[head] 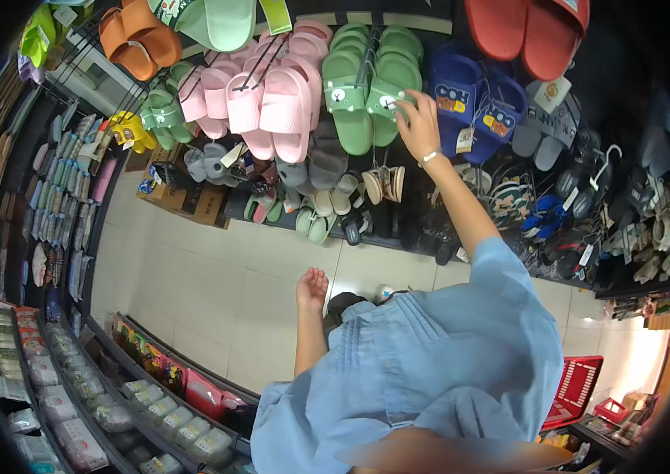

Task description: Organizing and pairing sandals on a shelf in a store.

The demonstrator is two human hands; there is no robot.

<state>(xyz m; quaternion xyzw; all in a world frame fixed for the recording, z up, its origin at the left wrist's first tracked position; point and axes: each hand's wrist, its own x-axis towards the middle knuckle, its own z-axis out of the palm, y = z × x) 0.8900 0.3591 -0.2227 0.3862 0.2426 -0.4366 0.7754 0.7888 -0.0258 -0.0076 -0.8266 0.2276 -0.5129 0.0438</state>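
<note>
My right hand (pixel 421 127) is raised to a rack of hanging slippers, its fingers spread and slightly bent. Its fingertips are at the strap of a pair of green slide slippers (pixel 350 127) with white bear faces; whether they touch is hard to tell. To the right of this hand hang navy blue slippers (pixel 453 118) with bear figures and a paper tag (pixel 465 140). Pink ribbed slippers (pixel 284 112) hang left of the green ones. My left hand (pixel 312 288) is held low over the tiled floor, empty, with its fingers loosely curled.
Red slippers (pixel 498 29) and mint slippers (pixel 229 23) hang higher up. More footwear, including small sandals (pixel 383 185), fills the lower rack. Cardboard boxes (pixel 210 204) stand on the floor. Shelves of packaged goods (pixel 163 409) run along the lower left. A red basket (pixel 575 388) is at right.
</note>
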